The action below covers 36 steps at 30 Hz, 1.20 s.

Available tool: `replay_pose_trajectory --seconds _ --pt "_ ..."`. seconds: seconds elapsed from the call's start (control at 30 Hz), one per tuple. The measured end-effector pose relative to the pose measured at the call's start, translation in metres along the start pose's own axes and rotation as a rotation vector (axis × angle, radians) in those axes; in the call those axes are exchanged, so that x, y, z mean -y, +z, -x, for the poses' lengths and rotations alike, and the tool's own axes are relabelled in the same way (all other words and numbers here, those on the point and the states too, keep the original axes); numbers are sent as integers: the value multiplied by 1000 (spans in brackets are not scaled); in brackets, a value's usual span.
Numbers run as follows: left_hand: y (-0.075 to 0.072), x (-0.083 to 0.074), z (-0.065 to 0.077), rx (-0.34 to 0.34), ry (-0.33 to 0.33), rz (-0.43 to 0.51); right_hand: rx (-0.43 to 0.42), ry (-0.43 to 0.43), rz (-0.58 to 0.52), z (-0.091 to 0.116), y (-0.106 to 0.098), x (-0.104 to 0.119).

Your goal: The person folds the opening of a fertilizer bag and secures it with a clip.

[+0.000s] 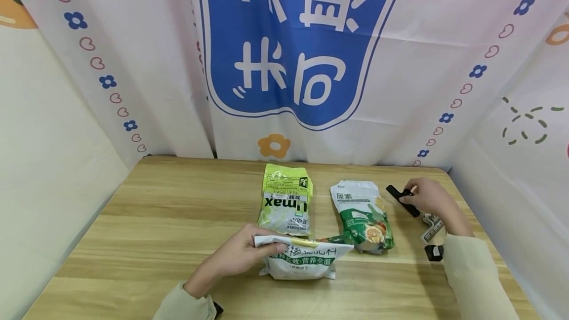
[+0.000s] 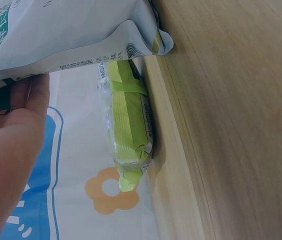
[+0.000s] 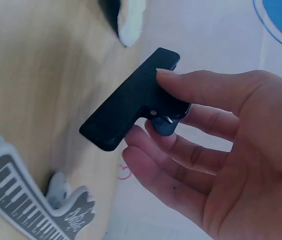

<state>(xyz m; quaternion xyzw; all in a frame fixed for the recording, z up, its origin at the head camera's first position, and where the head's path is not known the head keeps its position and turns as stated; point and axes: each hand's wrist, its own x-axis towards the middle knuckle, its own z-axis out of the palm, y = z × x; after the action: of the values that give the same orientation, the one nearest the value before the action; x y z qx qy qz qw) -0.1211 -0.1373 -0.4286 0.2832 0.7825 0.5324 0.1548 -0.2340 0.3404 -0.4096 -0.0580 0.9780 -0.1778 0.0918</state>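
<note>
One wooden tabletop [image 1: 178,201]. White bag [image 1: 302,268] at its middle; green bag [image 1: 284,201] and urea bag [image 1: 362,216] beyond, toward far edge. Left hand [image 1: 246,251] grips white bag's top left corner, thumb in front, fingers behind. Right hand [image 1: 428,196] pinches black clip [image 3: 131,100] near far right corner. Piano clip [image 1: 431,228] and small black item [image 1: 433,252] toward right edge. Best, probably: keep bag top flat, squeeze clip at its tab. Right side looks tight; widest bare wood toward left edge.
</note>
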Motion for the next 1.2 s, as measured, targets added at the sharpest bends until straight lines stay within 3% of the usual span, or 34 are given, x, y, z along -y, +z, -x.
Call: replay_pose_trajectory --seconds 0.3,0.7,0.93,1.2 --pt "0 -2 -1 2 -24 6 -69 7 -48 11 -6 19" --pt "1 -2 0 1 -12 6 -224 -120 -99 29 -17 51" --pt "1 -2 0 -3 -15 7 -248 -134 -103 44 -22 73" --pt "1 -1 0 -4 -10 15 -236 -230 -224 53 -16 94"
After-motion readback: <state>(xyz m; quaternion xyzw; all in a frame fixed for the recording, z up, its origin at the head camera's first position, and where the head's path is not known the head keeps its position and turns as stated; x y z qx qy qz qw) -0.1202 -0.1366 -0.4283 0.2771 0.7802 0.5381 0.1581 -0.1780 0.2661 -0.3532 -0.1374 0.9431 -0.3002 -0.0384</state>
